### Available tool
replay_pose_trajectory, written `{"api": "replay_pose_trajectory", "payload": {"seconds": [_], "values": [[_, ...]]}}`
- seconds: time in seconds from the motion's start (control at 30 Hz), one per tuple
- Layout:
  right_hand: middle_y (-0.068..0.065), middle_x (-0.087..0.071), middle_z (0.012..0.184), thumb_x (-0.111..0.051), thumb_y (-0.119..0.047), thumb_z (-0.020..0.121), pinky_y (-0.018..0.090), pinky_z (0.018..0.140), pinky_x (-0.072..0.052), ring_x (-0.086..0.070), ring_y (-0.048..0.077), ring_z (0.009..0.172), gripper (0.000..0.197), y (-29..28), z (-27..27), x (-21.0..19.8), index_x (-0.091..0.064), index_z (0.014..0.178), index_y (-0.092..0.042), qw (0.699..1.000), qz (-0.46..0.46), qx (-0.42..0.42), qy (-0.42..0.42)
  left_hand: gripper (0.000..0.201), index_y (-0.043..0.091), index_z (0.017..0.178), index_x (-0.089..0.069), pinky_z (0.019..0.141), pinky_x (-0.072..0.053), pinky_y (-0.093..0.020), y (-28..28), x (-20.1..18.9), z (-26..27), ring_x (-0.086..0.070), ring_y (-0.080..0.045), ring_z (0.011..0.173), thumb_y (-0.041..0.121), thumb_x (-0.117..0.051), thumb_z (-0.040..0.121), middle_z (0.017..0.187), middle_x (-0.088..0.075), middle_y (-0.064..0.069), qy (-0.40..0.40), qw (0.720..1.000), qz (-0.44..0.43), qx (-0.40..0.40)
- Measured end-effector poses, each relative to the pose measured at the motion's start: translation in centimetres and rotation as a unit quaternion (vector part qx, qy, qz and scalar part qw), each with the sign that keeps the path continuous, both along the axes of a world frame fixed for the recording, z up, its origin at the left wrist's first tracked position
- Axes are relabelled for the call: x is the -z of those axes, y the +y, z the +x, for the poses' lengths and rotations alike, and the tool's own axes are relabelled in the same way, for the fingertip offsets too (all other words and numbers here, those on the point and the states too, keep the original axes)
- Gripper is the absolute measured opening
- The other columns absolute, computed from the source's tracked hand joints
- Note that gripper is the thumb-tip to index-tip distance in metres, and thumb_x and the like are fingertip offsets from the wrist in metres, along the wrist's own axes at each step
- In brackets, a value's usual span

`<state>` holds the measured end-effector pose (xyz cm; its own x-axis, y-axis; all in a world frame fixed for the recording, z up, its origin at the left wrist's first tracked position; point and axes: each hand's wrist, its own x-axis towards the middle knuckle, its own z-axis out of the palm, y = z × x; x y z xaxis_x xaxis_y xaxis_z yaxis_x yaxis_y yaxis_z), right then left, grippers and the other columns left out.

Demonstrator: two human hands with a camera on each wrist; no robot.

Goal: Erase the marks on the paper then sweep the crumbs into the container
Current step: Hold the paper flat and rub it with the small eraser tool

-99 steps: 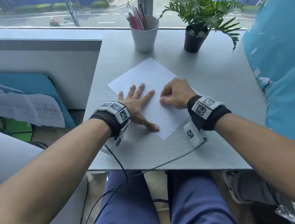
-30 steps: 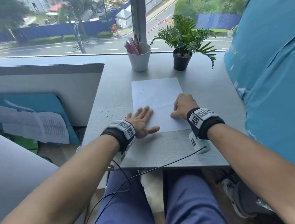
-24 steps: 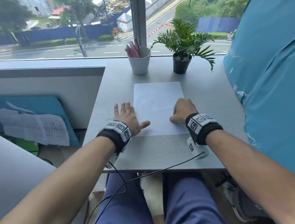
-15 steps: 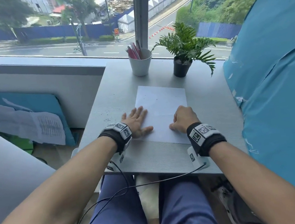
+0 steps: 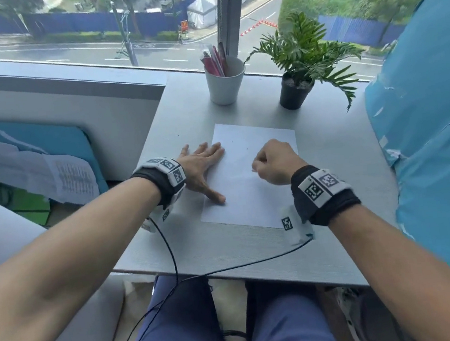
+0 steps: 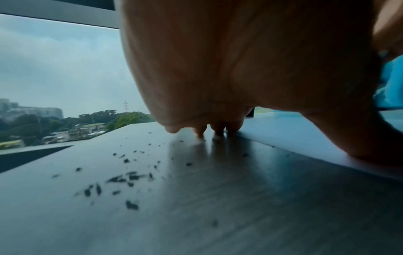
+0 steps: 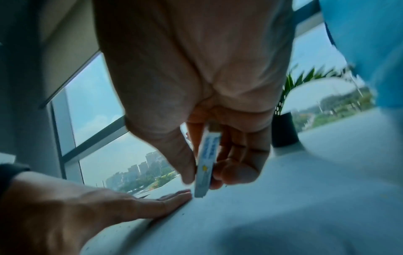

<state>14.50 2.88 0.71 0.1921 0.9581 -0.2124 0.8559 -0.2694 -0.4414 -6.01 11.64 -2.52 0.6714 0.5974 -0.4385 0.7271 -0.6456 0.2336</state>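
Observation:
A white sheet of paper (image 5: 249, 173) lies on the grey table (image 5: 199, 246). My left hand (image 5: 202, 167) lies flat with straight fingers across the paper's left edge, thumb on the sheet. My right hand (image 5: 272, 162) hovers over the middle right of the paper, fingers curled. In the right wrist view it pinches a white eraser (image 7: 206, 165) in a blue printed sleeve, its lower tip close to the paper (image 7: 283, 207). Dark eraser crumbs (image 6: 122, 179) are scattered on the table left of the paper, beside my left hand (image 6: 218, 86).
At the back of the table stand a white cup (image 5: 225, 82) with pens and a small potted plant (image 5: 297, 89). A blue covered object (image 5: 431, 118) bounds the right side. Wrist cables (image 5: 172, 260) hang over the front edge.
The paper has been turned from slanted to nearly straight. My left hand has stayed at the sheet's left edge. My right hand has lifted slightly over the sheet.

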Motion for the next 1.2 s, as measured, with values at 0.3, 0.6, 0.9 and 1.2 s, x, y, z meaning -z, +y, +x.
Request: {"api": "replay_pose_trajectory", "payload": {"seconds": [0.3, 0.6, 0.9, 1.2], "values": [[-0.007, -0.072, 0.075, -0.072, -0.018, 0.073, 0.007, 0.064, -0.044, -0.063, 0.002, 0.072, 0.011, 5.2, -2.2, 1.1, -0.079, 0.081, -0.018, 0.991, 0.079, -0.035, 0.104, 0.156, 0.031, 0.155, 0.021, 0.114, 0.021, -0.060, 1.1, 0.4, 0.3, 0.028, -0.017, 0.148, 0.096, -0.064, 0.042, 0.161, 0.028, 0.015, 0.033, 0.999, -0.001, 0.004], [-0.003, -0.075, 0.075, -0.076, -0.022, 0.072, 0.014, 0.066, -0.050, -0.067, 0.007, 0.073, 0.011, 5.9, -1.9, 1.3, -0.081, 0.081, -0.017, 0.991, 0.075, -0.044, 0.103, 0.155, 0.030, 0.155, 0.022, 0.114, 0.018, -0.063, 0.9, 0.2, 0.4, 0.027, -0.019, 0.148, 0.095, -0.064, 0.043, 0.161, 0.028, 0.013, 0.042, 0.999, 0.005, 0.004], [-0.003, -0.075, 0.074, -0.077, -0.021, 0.071, 0.020, 0.072, -0.055, -0.067, 0.007, 0.071, 0.010, 6.1, -2.2, 1.0, -0.081, 0.080, -0.017, 0.992, 0.068, -0.074, 0.080, 0.156, 0.029, 0.154, 0.025, 0.114, 0.017, -0.063, 0.9, -0.1, 0.6, 0.029, -0.020, 0.147, 0.095, -0.063, 0.043, 0.160, 0.031, 0.013, 0.054, 0.999, -0.002, 0.005], [-0.003, -0.074, 0.074, -0.076, -0.020, 0.071, 0.022, 0.071, -0.057, -0.068, 0.007, 0.072, 0.011, 5.7, -2.6, 1.0, -0.081, 0.080, -0.017, 0.992, 0.044, -0.105, 0.063, 0.155, 0.029, 0.153, 0.026, 0.115, 0.015, -0.064, 0.6, -0.3, 0.8, 0.029, -0.021, 0.147, 0.096, -0.062, 0.044, 0.159, 0.033, 0.011, 0.063, 0.998, -0.005, 0.002]]}}
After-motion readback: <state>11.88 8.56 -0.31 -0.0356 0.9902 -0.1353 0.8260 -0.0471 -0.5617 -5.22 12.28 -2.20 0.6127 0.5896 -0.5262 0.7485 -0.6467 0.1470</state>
